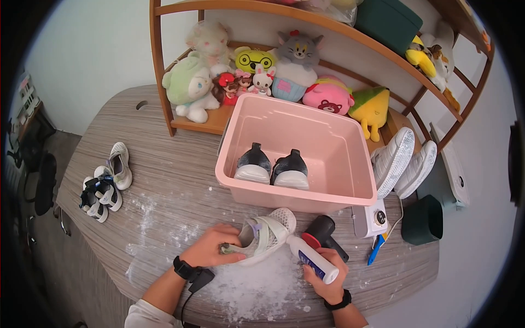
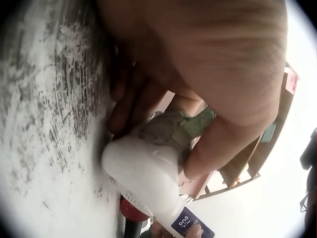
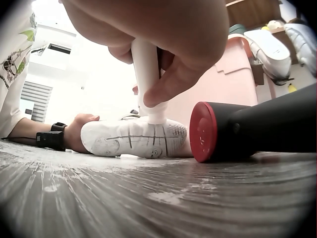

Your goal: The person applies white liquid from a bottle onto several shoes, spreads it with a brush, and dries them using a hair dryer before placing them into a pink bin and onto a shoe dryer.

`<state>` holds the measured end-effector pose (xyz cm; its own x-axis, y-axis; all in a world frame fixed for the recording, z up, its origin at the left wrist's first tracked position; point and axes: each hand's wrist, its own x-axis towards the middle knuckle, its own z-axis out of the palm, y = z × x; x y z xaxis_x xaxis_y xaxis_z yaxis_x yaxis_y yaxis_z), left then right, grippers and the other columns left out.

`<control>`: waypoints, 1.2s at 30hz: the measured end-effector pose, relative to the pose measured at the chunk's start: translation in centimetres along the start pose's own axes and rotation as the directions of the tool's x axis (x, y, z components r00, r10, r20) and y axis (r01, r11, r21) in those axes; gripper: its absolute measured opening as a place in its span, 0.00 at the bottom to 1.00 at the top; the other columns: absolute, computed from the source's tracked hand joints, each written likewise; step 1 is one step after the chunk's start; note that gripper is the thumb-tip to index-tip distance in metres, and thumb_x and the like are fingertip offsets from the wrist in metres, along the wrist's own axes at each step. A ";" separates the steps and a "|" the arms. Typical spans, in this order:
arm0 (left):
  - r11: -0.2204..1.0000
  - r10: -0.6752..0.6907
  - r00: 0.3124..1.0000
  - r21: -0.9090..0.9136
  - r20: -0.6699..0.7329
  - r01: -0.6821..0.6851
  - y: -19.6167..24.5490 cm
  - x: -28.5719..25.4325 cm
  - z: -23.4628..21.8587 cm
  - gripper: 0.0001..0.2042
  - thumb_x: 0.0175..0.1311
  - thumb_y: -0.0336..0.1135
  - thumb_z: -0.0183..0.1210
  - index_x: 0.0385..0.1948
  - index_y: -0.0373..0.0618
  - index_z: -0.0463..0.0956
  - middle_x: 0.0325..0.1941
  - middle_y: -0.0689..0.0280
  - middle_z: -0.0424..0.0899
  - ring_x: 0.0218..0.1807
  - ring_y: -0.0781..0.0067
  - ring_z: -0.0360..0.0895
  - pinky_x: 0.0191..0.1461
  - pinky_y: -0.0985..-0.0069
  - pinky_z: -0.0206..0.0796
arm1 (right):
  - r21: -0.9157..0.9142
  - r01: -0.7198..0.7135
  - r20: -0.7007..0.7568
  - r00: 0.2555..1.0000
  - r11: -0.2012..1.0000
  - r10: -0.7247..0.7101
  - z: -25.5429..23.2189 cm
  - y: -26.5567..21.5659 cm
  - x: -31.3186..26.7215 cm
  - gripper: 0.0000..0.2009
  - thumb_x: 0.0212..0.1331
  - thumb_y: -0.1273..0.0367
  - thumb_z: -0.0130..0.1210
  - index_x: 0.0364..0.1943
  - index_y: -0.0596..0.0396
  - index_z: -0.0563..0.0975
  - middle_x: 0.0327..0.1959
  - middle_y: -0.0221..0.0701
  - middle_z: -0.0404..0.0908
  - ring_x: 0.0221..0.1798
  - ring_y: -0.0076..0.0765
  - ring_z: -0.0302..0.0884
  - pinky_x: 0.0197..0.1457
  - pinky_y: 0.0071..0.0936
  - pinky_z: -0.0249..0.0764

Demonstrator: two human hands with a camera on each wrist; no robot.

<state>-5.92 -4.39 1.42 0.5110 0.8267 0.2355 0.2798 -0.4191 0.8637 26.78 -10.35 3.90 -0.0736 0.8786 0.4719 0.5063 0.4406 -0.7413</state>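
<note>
The left hand (image 1: 214, 245) grips the heel end of a small pale shoe (image 1: 266, 236) with a light green strap, tilted on its side on the table, its white sole (image 3: 133, 139) facing the right wrist camera. In the left wrist view the thumb and fingers lie on either side of the heel. The right hand (image 1: 328, 273) holds a white bottle (image 1: 310, 257) with a dark blue label, its tip down against the shoe's side near the toe. White powder (image 1: 262, 290) lies on the table around the shoe.
Behind the shoe stands a pink bin (image 1: 295, 199) with two dark shoes. A black and red dryer-like tool (image 1: 322, 232) lies right of the shoe. Small shoes (image 1: 101, 194) sit at left, white shoes (image 1: 395, 158) at right, near a dark green bin (image 1: 422, 224).
</note>
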 end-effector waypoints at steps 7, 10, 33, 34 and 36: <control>1.000 0.002 0.998 -0.016 0.066 0.000 -0.5 -0.2 0.3 0.14 0.54 0.41 0.77 0.32 0.43 0.83 0.37 0.65 0.82 0.45 0.58 0.78 0.56 0.64 0.62 | -0.048 0.157 0.116 0.982 0.986 -0.151 0.3 -0.2 -0.4 0.21 0.45 0.66 0.79 0.38 0.61 0.79 0.40 0.43 0.86 0.38 0.40 0.87 0.43 0.31 0.83; 1.000 -0.001 0.998 -0.023 0.063 0.003 -0.6 -0.2 0.2 0.15 0.52 0.41 0.78 0.33 0.44 0.84 0.36 0.65 0.82 0.45 0.59 0.78 0.56 0.64 0.62 | -0.008 0.320 0.181 0.932 0.947 -0.314 1.1 -0.3 -0.5 0.20 0.46 0.65 0.79 0.37 0.59 0.79 0.40 0.40 0.86 0.33 0.39 0.87 0.35 0.28 0.84; 1.000 -0.014 0.998 -0.007 0.067 0.014 -0.7 -0.2 0.2 0.16 0.53 0.45 0.77 0.34 0.45 0.85 0.36 0.66 0.84 0.45 0.61 0.80 0.56 0.66 0.62 | -0.053 0.246 0.154 0.960 0.968 -0.235 0.3 -0.3 -0.3 0.17 0.45 0.62 0.77 0.31 0.56 0.81 0.34 0.37 0.87 0.29 0.38 0.84 0.32 0.29 0.78; 1.000 0.005 0.999 -0.014 0.052 -0.005 -0.7 -0.2 0.3 0.16 0.54 0.46 0.77 0.34 0.45 0.85 0.36 0.67 0.84 0.45 0.61 0.80 0.56 0.66 0.62 | -0.049 0.249 0.157 0.958 0.967 -0.239 0.5 -0.2 -0.2 0.17 0.45 0.62 0.77 0.31 0.56 0.81 0.34 0.37 0.87 0.29 0.38 0.84 0.32 0.29 0.78; 1.000 0.023 0.999 -0.020 0.034 -0.023 -0.7 -0.2 0.2 0.16 0.54 0.46 0.77 0.34 0.45 0.85 0.37 0.67 0.84 0.45 0.62 0.80 0.56 0.66 0.62 | -0.072 0.407 0.152 0.907 0.910 -0.394 0.9 0.1 -0.1 0.18 0.45 0.61 0.77 0.34 0.55 0.80 0.34 0.36 0.86 0.28 0.38 0.84 0.32 0.29 0.77</control>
<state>-6.06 -4.37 0.61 0.5444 0.8036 0.2407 0.2520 -0.4303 0.8668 26.10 -10.28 3.36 -0.3963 0.6512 0.6472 0.4928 0.7457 -0.4484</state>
